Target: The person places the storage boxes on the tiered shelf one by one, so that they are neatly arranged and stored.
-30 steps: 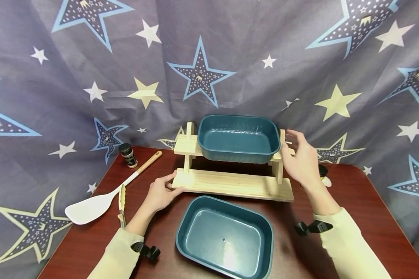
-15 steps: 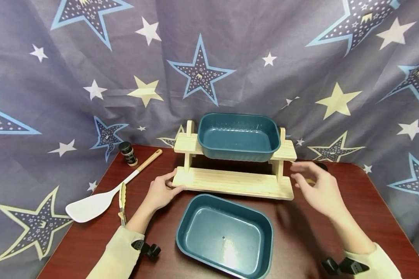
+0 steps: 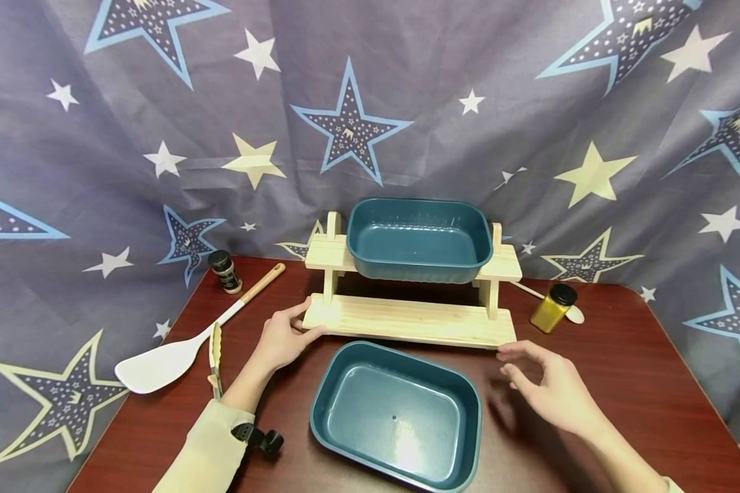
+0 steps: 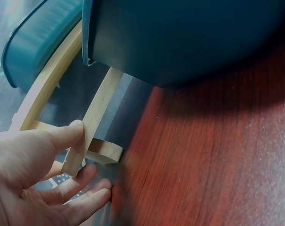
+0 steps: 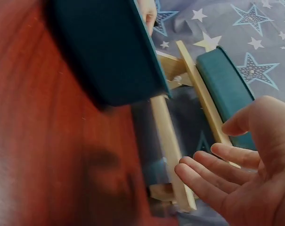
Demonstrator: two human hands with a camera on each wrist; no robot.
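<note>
A two-tier wooden rack (image 3: 407,320) stands at the back of the table with a teal rectangular bin (image 3: 419,245) on its upper board. My left hand (image 3: 286,337) pinches the left end of the lower board; in the left wrist view the thumb lies on one side of that board (image 4: 101,101) and the fingers on the other. Just off the right front corner of the lower board is my right hand (image 3: 551,390), its fingers relaxed and holding nothing. A second teal bin (image 3: 395,418) sits on the table in front of the rack, between both forearms.
Left of the rack lie a white spatula with a wooden handle (image 3: 160,368), tongs (image 3: 216,356) and a black-capped spice jar (image 3: 225,271). To the right, a yellow jar with a black lid (image 3: 551,308) stands by a white spoon (image 3: 573,314). A star-patterned curtain (image 3: 370,137) hangs behind.
My right hand has left the upper board's right end and come down and forward to the lower board's right corner, uncovering the yellow jar. The left hand keeps its grip.
</note>
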